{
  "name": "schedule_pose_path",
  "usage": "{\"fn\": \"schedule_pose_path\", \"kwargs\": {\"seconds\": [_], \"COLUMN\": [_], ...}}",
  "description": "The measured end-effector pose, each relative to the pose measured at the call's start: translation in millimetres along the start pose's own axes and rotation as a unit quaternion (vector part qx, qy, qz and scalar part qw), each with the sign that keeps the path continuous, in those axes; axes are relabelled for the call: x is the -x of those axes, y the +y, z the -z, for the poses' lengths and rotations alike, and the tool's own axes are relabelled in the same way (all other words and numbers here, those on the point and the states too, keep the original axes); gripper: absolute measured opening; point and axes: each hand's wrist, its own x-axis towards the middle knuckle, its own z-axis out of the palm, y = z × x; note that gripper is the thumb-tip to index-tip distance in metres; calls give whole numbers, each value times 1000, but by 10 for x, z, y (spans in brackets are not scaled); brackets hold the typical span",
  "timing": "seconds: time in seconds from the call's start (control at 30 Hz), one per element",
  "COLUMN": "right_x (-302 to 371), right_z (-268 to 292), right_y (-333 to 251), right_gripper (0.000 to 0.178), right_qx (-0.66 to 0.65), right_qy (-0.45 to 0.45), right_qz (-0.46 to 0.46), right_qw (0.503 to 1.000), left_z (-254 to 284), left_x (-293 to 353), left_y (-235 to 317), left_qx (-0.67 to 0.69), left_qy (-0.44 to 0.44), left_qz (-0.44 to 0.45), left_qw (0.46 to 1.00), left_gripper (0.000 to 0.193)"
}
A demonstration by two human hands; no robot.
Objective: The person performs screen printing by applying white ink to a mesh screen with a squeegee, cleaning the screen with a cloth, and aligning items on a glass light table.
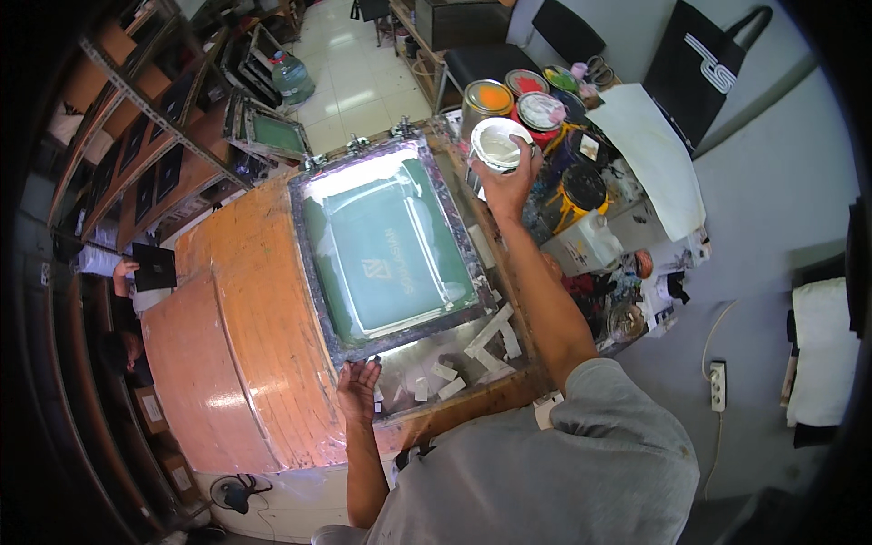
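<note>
My right hand [510,177] grips a white tub [498,143] by its rim and side, with pale stuff inside. It is held beyond the far right corner of a screen printing frame [459,238]. The frame has a green mesh [341,263] with a pale design, and hinge clamps [357,143] stand along its far edge. At the frame's near left corner, my left hand [359,392] has its fingers curled against the near edge. Under that edge lies a glassy surface [404,368] with several white strips [451,389] on it.
Open paint cans [489,96] and stained containers [582,188] crowd the right side. An orange-brown board [245,236] spreads to the left. Shelves [136,100] stand far left, where another person's hand [125,267] holds a dark panel [154,266]. A power strip [718,386] hangs at right.
</note>
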Motion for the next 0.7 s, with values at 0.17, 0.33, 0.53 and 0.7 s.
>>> {"fn": "schedule_pose_path", "kwargs": {"seconds": [0.17,0.33,0.53,0.7], "right_x": [27,133,455,1056], "right_z": [170,243,536,1221], "right_y": [589,609,474,326], "right_gripper": [76,79,64,46], "right_qx": [44,6,7,-41], "right_qy": [18,-20,-4,-59], "right_qz": [14,-68,-16,-22], "right_qw": [999,997,1000,997], "left_z": [-66,-153,-632,-1334], "left_x": [2,81,356,467], "left_y": [8,92,616,1252], "left_qx": [0,-32,-79,-114], "left_qy": [25,29,1,-81], "left_qz": [0,-11,-78,-206], "left_qw": [1000,999,994,969], "left_gripper": [24,27,29,29]}}
